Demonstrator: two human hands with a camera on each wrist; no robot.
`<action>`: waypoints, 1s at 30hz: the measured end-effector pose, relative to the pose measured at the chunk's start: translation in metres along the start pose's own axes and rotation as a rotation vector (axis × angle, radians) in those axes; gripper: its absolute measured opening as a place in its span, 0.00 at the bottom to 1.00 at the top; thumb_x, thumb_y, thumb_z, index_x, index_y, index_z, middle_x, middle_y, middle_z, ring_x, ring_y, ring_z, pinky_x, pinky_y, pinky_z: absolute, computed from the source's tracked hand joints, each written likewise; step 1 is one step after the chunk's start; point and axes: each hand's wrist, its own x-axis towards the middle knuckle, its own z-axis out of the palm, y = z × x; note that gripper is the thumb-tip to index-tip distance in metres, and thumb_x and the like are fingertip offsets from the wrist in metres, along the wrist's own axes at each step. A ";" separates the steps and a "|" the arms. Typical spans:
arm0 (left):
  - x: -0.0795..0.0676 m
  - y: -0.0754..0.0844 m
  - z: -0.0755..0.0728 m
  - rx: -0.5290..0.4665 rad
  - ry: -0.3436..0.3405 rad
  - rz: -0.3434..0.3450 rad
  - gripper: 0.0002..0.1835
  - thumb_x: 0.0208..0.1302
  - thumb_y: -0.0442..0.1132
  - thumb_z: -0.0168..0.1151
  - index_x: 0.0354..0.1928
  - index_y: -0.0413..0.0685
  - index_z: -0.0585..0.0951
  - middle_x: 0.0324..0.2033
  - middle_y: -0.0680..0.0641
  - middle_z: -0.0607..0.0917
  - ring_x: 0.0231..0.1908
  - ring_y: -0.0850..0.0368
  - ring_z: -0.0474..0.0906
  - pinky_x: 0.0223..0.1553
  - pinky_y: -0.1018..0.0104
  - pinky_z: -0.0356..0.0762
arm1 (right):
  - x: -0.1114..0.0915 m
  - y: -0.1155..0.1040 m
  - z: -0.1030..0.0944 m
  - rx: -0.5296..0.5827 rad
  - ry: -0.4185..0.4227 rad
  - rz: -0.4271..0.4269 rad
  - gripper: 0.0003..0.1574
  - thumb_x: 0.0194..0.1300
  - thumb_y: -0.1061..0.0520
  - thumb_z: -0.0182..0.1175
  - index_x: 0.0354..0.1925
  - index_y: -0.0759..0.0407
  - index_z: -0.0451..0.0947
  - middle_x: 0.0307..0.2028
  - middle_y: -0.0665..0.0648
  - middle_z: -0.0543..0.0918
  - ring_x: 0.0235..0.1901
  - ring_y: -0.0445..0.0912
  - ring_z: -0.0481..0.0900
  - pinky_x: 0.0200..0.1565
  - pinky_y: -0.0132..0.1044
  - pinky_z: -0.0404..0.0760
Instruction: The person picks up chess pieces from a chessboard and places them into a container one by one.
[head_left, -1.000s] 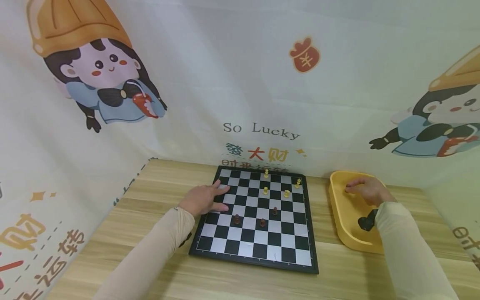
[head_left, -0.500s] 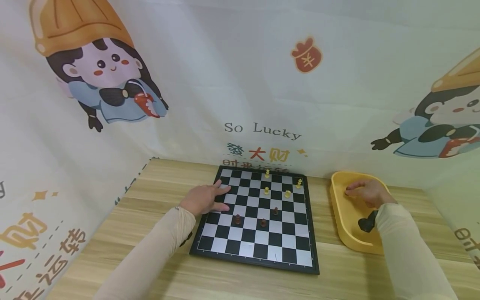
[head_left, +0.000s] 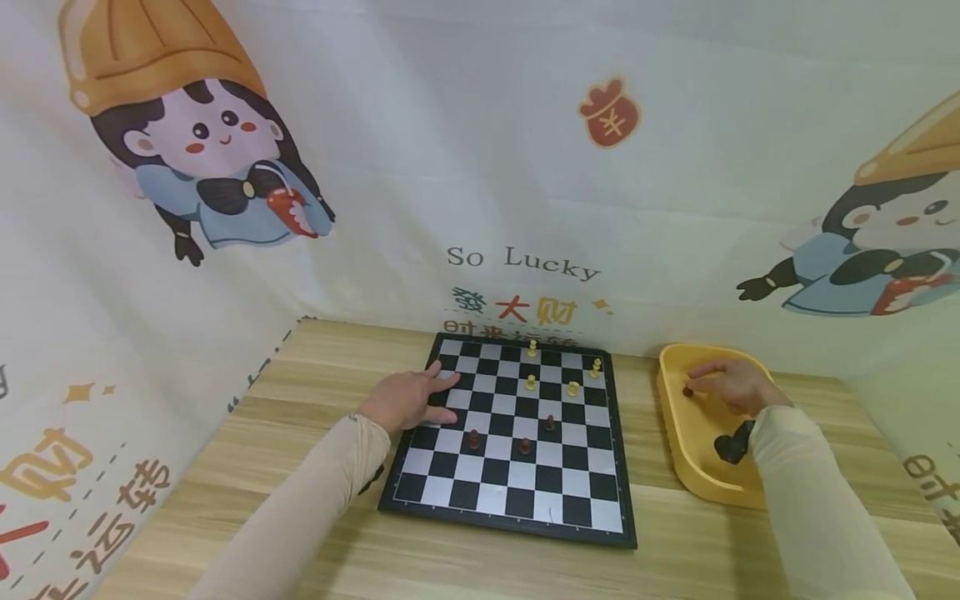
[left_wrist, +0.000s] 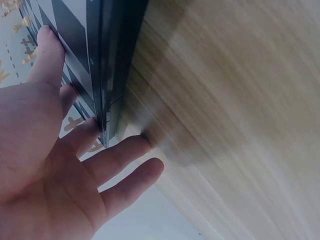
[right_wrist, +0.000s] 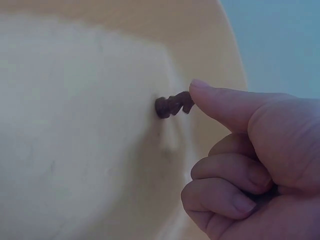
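A dark reddish-brown chess piece (right_wrist: 167,106), glossy and carved like a knight, is pinched at its top end by the thumb of the right hand (head_left: 729,385), whose index finger is mostly hidden from the wrist view; the other fingers curl into the palm. Its round base points away from those fingertips, low over the floor of the yellow tray (head_left: 699,421); whether it touches that floor cannot be told. The tray is smooth and rounded at the corners, its wall rising just beyond the fingertips.

To the left of those fingers lies the chessboard (head_left: 491,497), flat, black-framed, with black and white squares. The left hand (head_left: 401,398) spreads over its left edge, fingers extended and gripping nothing, thumb and a fingertip on the squares. Right of these fingers stand small yellow pieces (head_left: 531,382) toward the far side, and three dark red pieces (head_left: 525,446) nearer.

Beneath both hands is a wood-grained table (head_left: 337,558). Beyond the fingers hangs a pale, creased cloth (head_left: 420,125) printed with cartoon figures and "So Lucky".
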 end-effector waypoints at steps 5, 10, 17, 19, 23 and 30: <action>0.001 0.000 0.001 0.005 -0.001 -0.008 0.41 0.64 0.67 0.59 0.77 0.67 0.63 0.79 0.43 0.60 0.70 0.36 0.71 0.67 0.46 0.75 | -0.004 -0.009 -0.001 0.014 -0.004 -0.002 0.35 0.73 0.51 0.60 0.67 0.72 0.69 0.11 0.39 0.61 0.11 0.35 0.56 0.18 0.29 0.61; 0.002 0.000 0.002 0.015 -0.006 -0.011 0.41 0.64 0.67 0.59 0.77 0.67 0.63 0.79 0.44 0.60 0.70 0.36 0.71 0.66 0.47 0.77 | -0.010 -0.017 -0.001 0.040 0.042 -0.018 0.35 0.71 0.52 0.62 0.66 0.73 0.69 0.09 0.39 0.61 0.11 0.35 0.55 0.18 0.29 0.62; 0.001 0.002 0.000 0.006 -0.007 -0.015 0.41 0.64 0.67 0.59 0.77 0.67 0.63 0.79 0.43 0.60 0.71 0.35 0.70 0.68 0.45 0.74 | -0.014 -0.022 -0.001 -0.007 0.161 -0.087 0.32 0.71 0.49 0.63 0.63 0.69 0.74 0.49 0.57 0.84 0.12 0.34 0.57 0.18 0.29 0.65; 0.000 0.002 0.000 0.008 -0.002 -0.015 0.41 0.64 0.67 0.59 0.77 0.66 0.63 0.79 0.43 0.60 0.71 0.35 0.70 0.69 0.45 0.73 | -0.015 -0.023 -0.002 -0.005 0.167 -0.090 0.32 0.71 0.48 0.63 0.64 0.68 0.74 0.50 0.56 0.84 0.12 0.34 0.56 0.18 0.30 0.64; 0.000 0.001 0.000 0.010 0.007 -0.017 0.41 0.65 0.66 0.60 0.77 0.65 0.64 0.78 0.43 0.61 0.71 0.36 0.70 0.68 0.46 0.74 | -0.018 -0.027 -0.002 0.026 0.151 -0.090 0.34 0.72 0.46 0.63 0.65 0.67 0.73 0.24 0.39 0.83 0.11 0.34 0.56 0.17 0.30 0.63; 0.001 -0.001 0.003 0.016 0.016 -0.006 0.40 0.65 0.66 0.60 0.77 0.65 0.65 0.78 0.42 0.62 0.70 0.36 0.71 0.68 0.46 0.75 | -0.028 -0.042 -0.001 0.023 0.164 -0.135 0.35 0.72 0.42 0.62 0.66 0.64 0.74 0.18 0.35 0.78 0.10 0.36 0.54 0.17 0.32 0.62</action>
